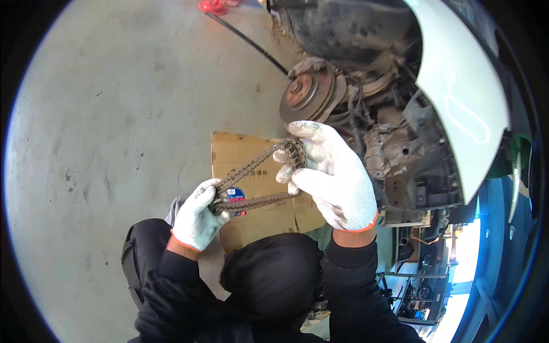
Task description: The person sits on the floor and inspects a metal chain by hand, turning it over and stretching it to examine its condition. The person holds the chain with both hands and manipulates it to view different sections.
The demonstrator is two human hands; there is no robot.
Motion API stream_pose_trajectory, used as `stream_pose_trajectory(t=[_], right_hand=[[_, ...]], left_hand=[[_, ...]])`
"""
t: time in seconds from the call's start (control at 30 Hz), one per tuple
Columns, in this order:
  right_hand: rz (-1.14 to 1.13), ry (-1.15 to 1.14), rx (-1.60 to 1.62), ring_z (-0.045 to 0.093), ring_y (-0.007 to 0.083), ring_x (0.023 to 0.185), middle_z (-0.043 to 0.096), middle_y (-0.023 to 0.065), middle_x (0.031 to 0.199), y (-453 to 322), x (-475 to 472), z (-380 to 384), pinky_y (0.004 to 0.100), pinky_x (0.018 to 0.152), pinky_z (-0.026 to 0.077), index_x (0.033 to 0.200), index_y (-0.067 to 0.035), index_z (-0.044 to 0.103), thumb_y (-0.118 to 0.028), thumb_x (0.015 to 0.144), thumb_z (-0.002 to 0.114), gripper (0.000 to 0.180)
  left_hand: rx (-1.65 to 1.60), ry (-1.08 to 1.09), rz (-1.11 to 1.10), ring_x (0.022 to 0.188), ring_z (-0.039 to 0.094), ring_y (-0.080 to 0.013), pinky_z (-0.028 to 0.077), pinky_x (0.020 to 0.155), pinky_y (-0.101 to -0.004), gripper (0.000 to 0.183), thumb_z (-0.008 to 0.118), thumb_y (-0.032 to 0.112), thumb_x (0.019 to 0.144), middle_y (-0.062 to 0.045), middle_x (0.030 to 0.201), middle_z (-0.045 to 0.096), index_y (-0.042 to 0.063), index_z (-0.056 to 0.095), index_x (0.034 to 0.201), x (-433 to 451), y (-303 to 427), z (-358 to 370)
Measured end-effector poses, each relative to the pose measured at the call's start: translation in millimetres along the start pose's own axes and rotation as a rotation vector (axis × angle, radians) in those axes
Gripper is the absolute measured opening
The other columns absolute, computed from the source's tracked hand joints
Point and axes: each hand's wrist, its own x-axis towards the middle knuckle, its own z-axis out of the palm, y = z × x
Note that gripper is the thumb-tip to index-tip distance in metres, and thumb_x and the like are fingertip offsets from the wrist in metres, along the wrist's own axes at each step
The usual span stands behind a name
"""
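A closed loop of dark, grimy metal chain is stretched between my two gloved hands, above a flattened cardboard sheet. My left hand, in a white knit glove with an orange cuff, grips the loop's near left end. At the far right end, the chain bends around the fingers of my right hand, with the thumb close to its inner side. The right glove has dark smudges. Between the strands, a blue and red printed mark on the cardboard shows through.
A raised vehicle's bare brake disc and exposed underside stand just beyond my right hand. Its white fender curves along the right. A black bar runs to a red metal piece. Shelving holds parts at lower right.
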Motion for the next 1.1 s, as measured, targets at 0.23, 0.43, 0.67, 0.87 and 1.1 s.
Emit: stream_pose_trajectory(t=[0.23, 0.43, 0.67, 0.87, 1.1], right_hand=[[-0.049, 0.134, -0.415, 0.072, 0.0152, 0.094, 0.07, 0.0148, 0.123, -21, 1, 12, 0.0273, 0.08, 0.057, 0.132, 0.008, 0.062, 0.003, 0.09, 0.072, 0.044], [-0.079, 0.238, -0.329, 0.069, 0.0154, 0.101, 0.071, 0.0133, 0.121, 21, 1, 4, 0.0283, 0.087, 0.058, 0.13, 0.007, 0.064, 0.007, 0.087, 0.075, 0.045], [-0.198, 0.236, -0.18, 0.066, 0.016, 0.087, 0.071, 0.0178, 0.113, 39, 4, 4, 0.0265, 0.068, 0.051, 0.131, 0.005, 0.06, 0.011, 0.089, 0.063, 0.043], [-0.269, 0.175, 0.137, 0.072, 0.0233, 0.093, 0.07, 0.0225, 0.119, 35, -2, 11, 0.0314, 0.075, 0.058, 0.138, 0.005, 0.055, 0.01, 0.091, 0.064, 0.047], [-0.454, 0.32, -0.178, 0.073, 0.0256, 0.103, 0.067, 0.0238, 0.125, 32, -15, 25, 0.0333, 0.083, 0.064, 0.137, 0.009, 0.056, 0.014, 0.083, 0.068, 0.056]], left_hand=[[-0.435, -0.109, 0.385, 0.104, 0.062, -0.0144, 0.056, 0.083, -0.0295, 0.03, 0.065, 0.021, 0.107, -0.005, 0.112, 0.063, 0.009, 0.058, 0.134, 28, -25, 8], [-0.26, -0.085, 0.514, 0.109, 0.064, -0.0136, 0.055, 0.088, -0.0272, 0.03, 0.062, 0.016, 0.108, -0.003, 0.125, 0.065, 0.009, 0.059, 0.138, 2, -10, -2], [-0.08, 0.126, 0.529, 0.101, 0.064, -0.0086, 0.057, 0.085, -0.0235, 0.028, 0.056, 0.009, 0.11, 0.0, 0.122, 0.063, 0.006, 0.059, 0.138, -22, 7, 0], [-0.038, 0.236, 0.375, 0.086, 0.063, -0.0071, 0.057, 0.078, -0.0188, 0.026, 0.055, 0.012, 0.111, 0.0, 0.112, 0.059, 0.005, 0.058, 0.137, -24, -4, -7], [-0.058, 0.124, 0.329, 0.086, 0.062, -0.0093, 0.057, 0.078, -0.0208, 0.025, 0.057, 0.012, 0.111, -0.004, 0.112, 0.059, 0.005, 0.056, 0.135, -25, -9, -10]])
